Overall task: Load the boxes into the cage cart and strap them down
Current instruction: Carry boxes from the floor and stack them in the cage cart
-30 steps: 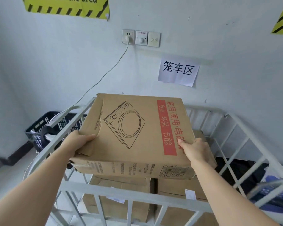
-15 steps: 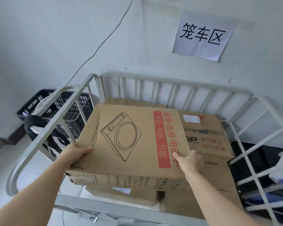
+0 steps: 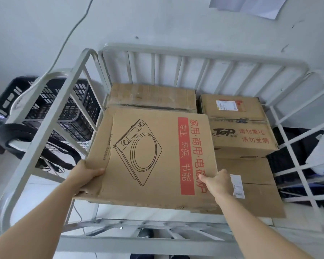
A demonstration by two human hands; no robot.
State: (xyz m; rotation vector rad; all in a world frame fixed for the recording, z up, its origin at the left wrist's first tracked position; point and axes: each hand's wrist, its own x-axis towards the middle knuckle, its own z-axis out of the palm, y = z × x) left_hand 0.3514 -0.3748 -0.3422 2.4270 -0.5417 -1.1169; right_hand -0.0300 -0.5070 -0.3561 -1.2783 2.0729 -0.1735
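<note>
A flat cardboard box printed with a cooker drawing and a red stripe is held low inside the white cage cart. My left hand grips its near left corner, thumb on top. My right hand grips its near right edge. Other cardboard boxes lie in the cart: a plain one at the back left, a labelled one at the back right, one with a logo in front of that, and a larger one beneath at the right.
A black plastic crate with a white hose and black straps stands left of the cart. Dark bags and a white plastic bag lie beyond the right rail. The wall behind carries a paper sign and a cable.
The box has come down over the front rail into the cart, with both hands still gripping it. My view has tilted downward, showing more of the boxes inside.
</note>
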